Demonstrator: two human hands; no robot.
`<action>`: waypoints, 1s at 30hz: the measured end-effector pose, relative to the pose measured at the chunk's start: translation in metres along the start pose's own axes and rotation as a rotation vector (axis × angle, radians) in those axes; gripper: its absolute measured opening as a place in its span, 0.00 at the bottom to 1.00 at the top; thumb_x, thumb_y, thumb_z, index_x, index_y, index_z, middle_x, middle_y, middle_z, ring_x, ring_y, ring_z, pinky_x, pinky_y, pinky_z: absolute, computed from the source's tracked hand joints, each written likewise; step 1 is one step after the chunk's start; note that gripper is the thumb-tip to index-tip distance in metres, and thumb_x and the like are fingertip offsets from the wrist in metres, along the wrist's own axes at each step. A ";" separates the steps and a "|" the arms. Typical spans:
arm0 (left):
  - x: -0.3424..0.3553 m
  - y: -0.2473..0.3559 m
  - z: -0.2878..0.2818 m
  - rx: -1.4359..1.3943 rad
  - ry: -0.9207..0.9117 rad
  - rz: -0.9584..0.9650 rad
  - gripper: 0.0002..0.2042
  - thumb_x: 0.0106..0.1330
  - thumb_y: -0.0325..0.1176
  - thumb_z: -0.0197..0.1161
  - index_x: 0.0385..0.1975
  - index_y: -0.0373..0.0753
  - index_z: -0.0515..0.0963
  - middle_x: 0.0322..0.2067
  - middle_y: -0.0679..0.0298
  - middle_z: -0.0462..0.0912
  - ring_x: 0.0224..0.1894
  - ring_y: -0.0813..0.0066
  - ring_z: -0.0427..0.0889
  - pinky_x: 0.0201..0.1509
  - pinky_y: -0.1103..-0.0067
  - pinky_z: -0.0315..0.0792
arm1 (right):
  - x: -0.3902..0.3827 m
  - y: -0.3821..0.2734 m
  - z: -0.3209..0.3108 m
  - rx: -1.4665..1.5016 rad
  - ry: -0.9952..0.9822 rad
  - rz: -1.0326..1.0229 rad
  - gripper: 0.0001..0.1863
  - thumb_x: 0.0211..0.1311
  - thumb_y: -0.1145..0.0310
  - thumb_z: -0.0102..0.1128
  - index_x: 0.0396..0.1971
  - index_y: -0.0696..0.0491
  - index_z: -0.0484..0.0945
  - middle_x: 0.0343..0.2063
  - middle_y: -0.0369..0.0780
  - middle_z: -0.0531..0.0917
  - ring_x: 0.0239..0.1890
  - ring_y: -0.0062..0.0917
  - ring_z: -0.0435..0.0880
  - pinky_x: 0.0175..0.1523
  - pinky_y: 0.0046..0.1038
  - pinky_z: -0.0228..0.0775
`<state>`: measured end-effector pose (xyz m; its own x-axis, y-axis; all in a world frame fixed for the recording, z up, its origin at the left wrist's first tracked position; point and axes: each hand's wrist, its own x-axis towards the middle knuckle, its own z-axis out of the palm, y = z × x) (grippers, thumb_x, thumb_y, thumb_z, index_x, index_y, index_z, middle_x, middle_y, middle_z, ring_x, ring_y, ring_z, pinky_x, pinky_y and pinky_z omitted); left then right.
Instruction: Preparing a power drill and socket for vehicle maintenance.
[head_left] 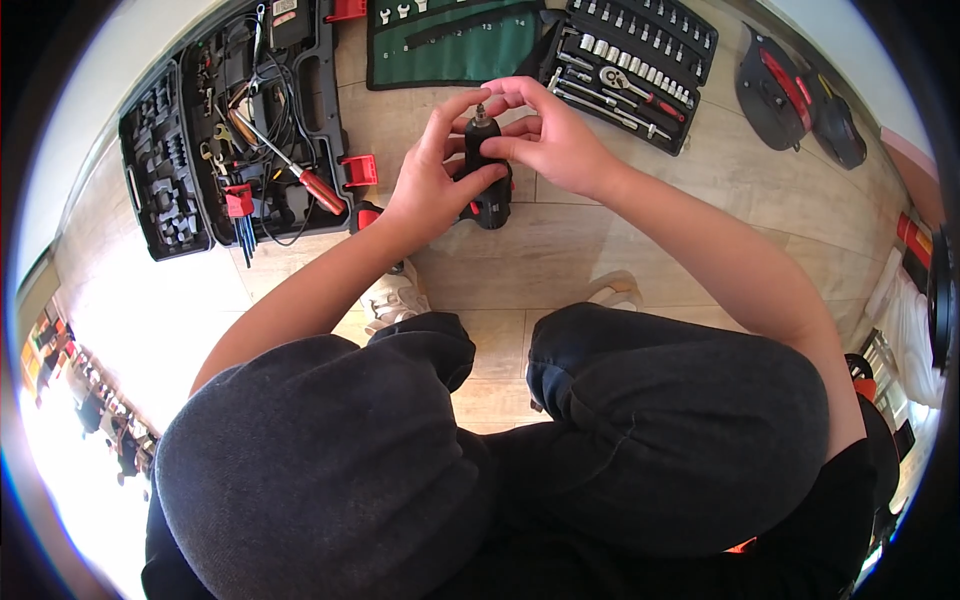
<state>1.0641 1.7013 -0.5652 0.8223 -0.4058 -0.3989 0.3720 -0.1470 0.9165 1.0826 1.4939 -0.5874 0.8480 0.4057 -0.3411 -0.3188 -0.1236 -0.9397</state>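
Note:
Both of my hands are around a black cordless drill [487, 195] with red accents, its metal tip pointing away from me. My left hand [432, 175] is closed on the left side of the body, thumb lying across it. From the right, my right hand [550, 145] is closed round the front end, with its thumb against the black housing and its fingers curled near the metal tip. Part of the drill is hidden behind my fingers and left wrist. A red and black piece [367, 214] shows beside that wrist; whether it belongs to the drill I cannot tell.
An open black tool case [165, 200] holds cables and a red-handled screwdriver [318, 190] at the left. Beyond my hands lies a green wrench roll [455, 62]. A socket set case [655, 140] stands open at far right, near black and red tools [775, 90] on the wooden floor.

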 end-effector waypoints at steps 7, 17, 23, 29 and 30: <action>-0.002 -0.007 -0.003 0.070 0.049 0.080 0.39 0.62 0.23 0.74 0.72 0.51 0.61 0.51 0.59 0.76 0.53 0.66 0.85 0.56 0.70 0.85 | 0.004 -0.003 -0.005 0.150 -0.014 0.071 0.34 0.62 0.67 0.77 0.65 0.53 0.68 0.54 0.44 0.77 0.43 0.28 0.87 0.50 0.28 0.82; 0.000 -0.005 0.000 0.006 0.041 0.080 0.40 0.61 0.21 0.73 0.72 0.49 0.61 0.57 0.56 0.72 0.55 0.66 0.84 0.57 0.69 0.85 | 0.004 -0.002 -0.007 0.195 0.009 0.035 0.35 0.61 0.66 0.77 0.65 0.53 0.69 0.53 0.44 0.77 0.46 0.29 0.87 0.51 0.28 0.82; -0.004 -0.005 0.000 0.088 0.099 0.085 0.41 0.61 0.22 0.73 0.74 0.50 0.60 0.60 0.57 0.69 0.51 0.67 0.84 0.54 0.70 0.84 | 0.000 -0.007 0.004 0.047 0.028 0.013 0.33 0.61 0.68 0.76 0.64 0.55 0.70 0.52 0.43 0.77 0.47 0.29 0.88 0.51 0.29 0.84; -0.002 -0.001 -0.001 0.071 0.030 0.045 0.46 0.61 0.19 0.74 0.76 0.53 0.56 0.66 0.54 0.61 0.62 0.62 0.78 0.64 0.69 0.79 | 0.000 -0.006 0.004 -0.016 0.037 -0.016 0.33 0.60 0.68 0.77 0.62 0.56 0.71 0.51 0.43 0.78 0.45 0.29 0.89 0.49 0.29 0.85; -0.003 0.000 -0.001 0.069 0.032 0.048 0.46 0.61 0.18 0.74 0.76 0.53 0.56 0.66 0.54 0.60 0.62 0.62 0.78 0.63 0.69 0.79 | 0.000 -0.005 0.004 -0.017 0.040 -0.024 0.32 0.60 0.68 0.77 0.62 0.56 0.71 0.50 0.43 0.78 0.44 0.29 0.90 0.49 0.29 0.85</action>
<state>1.0621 1.7032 -0.5641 0.8520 -0.3853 -0.3544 0.3024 -0.1904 0.9340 1.0826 1.4981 -0.5822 0.8716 0.3722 -0.3191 -0.2915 -0.1299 -0.9477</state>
